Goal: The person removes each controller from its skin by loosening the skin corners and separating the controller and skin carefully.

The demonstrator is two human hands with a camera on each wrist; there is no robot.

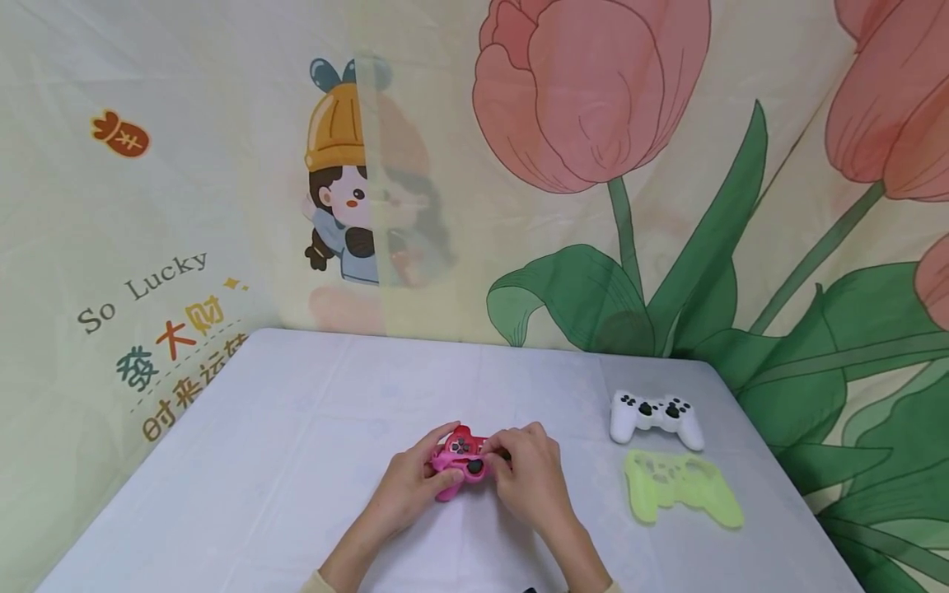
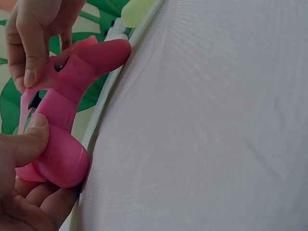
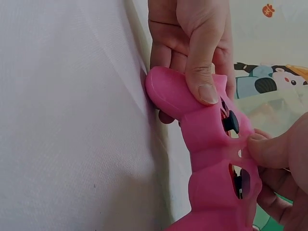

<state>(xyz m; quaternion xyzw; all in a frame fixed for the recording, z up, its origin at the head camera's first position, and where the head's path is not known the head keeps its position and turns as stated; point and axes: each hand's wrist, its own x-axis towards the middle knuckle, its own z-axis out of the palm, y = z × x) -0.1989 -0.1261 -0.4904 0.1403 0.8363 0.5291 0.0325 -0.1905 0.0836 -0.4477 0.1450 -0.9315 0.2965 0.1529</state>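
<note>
A red game controller (image 1: 465, 442) is partly wrapped in a pink silicone cover (image 3: 204, 144). Its black thumbsticks (image 3: 232, 122) show through the cover's openings. My left hand (image 1: 404, 484) grips one covered handle, thumb on the front and fingers behind. On the other side, my right hand (image 1: 530, 476) pinches the cover's edge between thumb and fingers. In the left wrist view, that edge is stretched away from the controller in a thin strip beside a thumbstick. Red buttons and face still show at the far side in the head view.
To the right on the white-covered table (image 1: 319, 412) lies a white game controller (image 1: 656, 422). Just in front of it is a lime-green silicone cover (image 1: 685, 486). A printed curtain (image 1: 445, 313) hangs behind the table. A small dark object (image 1: 530, 590) shows at the near edge.
</note>
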